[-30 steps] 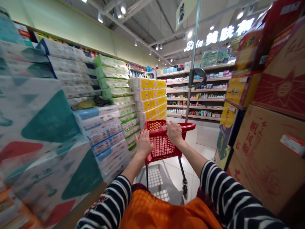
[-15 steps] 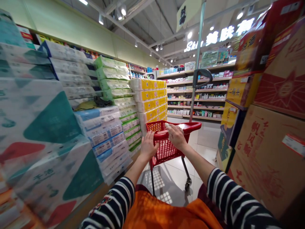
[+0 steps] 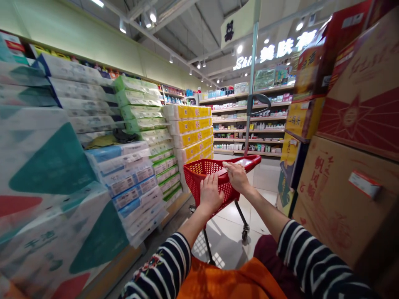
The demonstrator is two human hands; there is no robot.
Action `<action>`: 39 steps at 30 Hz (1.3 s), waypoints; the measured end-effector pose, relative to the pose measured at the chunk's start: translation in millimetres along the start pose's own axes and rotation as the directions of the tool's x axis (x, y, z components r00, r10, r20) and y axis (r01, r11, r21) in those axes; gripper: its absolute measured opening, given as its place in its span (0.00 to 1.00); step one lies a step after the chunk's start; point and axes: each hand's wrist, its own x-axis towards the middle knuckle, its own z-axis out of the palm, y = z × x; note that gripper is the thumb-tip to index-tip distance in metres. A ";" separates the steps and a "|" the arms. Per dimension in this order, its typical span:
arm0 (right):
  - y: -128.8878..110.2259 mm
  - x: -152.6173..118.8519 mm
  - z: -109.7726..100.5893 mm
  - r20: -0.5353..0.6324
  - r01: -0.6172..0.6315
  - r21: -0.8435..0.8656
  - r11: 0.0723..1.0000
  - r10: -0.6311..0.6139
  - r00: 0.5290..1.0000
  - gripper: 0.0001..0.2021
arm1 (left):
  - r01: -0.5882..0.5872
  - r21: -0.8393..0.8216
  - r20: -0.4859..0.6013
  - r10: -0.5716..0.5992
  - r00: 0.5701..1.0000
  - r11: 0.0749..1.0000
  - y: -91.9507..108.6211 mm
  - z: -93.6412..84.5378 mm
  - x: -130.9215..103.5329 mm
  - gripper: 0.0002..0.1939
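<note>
A red shopping cart (image 3: 202, 169) with a perforated plastic basket stands right in front of me, turned at an angle with its basket towards the left. My left hand (image 3: 212, 193) is on the near end of its handle, fingers over the bar and thumb to the side. Farther along the handle, my right hand (image 3: 237, 177) is wrapped over the bar. The palm sides of both hands are hidden. From the cart's far side rises a tall metal pole (image 3: 251, 83) with a dark grey loop and a pale flag bearing a bear figure.
Stacked tissue packs (image 3: 127, 178) and large white-and-teal packs (image 3: 46, 149) line the left side. Yellow-and-white packs (image 3: 193, 124) stand just beyond the cart's left. Cardboard boxes (image 3: 352, 195) are piled close on my right. Shelves of bottles (image 3: 246, 124) cross the far end.
The cart has swung round, its basket moving left. Both my hands have stayed on the handle and shifted slightly right and down. The stacks on both sides have slid left in view.
</note>
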 end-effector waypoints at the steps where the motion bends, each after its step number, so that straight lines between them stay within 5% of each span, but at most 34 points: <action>1: -6.8 -2.6 -0.8 0.008 0.018 0.024 1.000 -0.019 1.000 0.16 | -0.009 -0.012 -0.009 0.009 1.000 1.000 -0.7 1.8 0.2 0.32; 5: -23.0 -10.7 -1.0 -0.010 0.082 0.131 0.988 -0.081 0.997 0.17 | 0.079 -0.081 -0.007 -0.080 0.997 0.994 -14.8 5.8 6.9 0.28; 10: -12.2 -10.0 -3.3 -0.055 0.059 0.127 0.990 -0.053 0.997 0.16 | 0.140 -0.095 0.081 -0.132 0.988 0.986 -25.2 4.9 14.5 0.24; 14: -14.3 -11.2 -10.3 -0.004 -0.023 0.056 0.998 0.023 1.000 0.16 | 0.112 -0.020 0.054 -0.111 0.992 0.993 -8.2 3.1 13.6 0.22; 20: -33.9 -25.4 -26.9 -0.004 0.028 0.050 0.998 -0.028 1.000 0.17 | 0.052 0.046 0.022 -0.053 0.998 0.998 23.9 1.7 7.4 0.21; 24: -15.4 -29.3 -38.8 -0.042 0.015 0.120 0.993 -0.010 0.999 0.16 | -0.048 -0.003 0.058 0.048 0.997 0.999 24.0 4.7 3.7 0.25; 28: 13.0 -27.0 -44.8 -0.063 0.007 0.133 0.991 0.001 0.998 0.15 | 0.002 -0.066 0.171 0.009 0.985 0.998 19.0 14.5 5.0 0.29; 32: 20.0 -21.8 -44.1 -0.027 -0.052 0.000 0.999 0.052 0.998 0.15 | 0.035 -0.055 0.286 -0.018 0.958 0.998 27.8 23.2 9.0 0.36; 39: -5.3 -21.6 -43.2 0.080 -0.097 -0.261 0.961 0.121 0.989 0.13 | 0.035 0.002 0.255 -0.034 0.966 0.999 38.3 23.7 4.5 0.42</action>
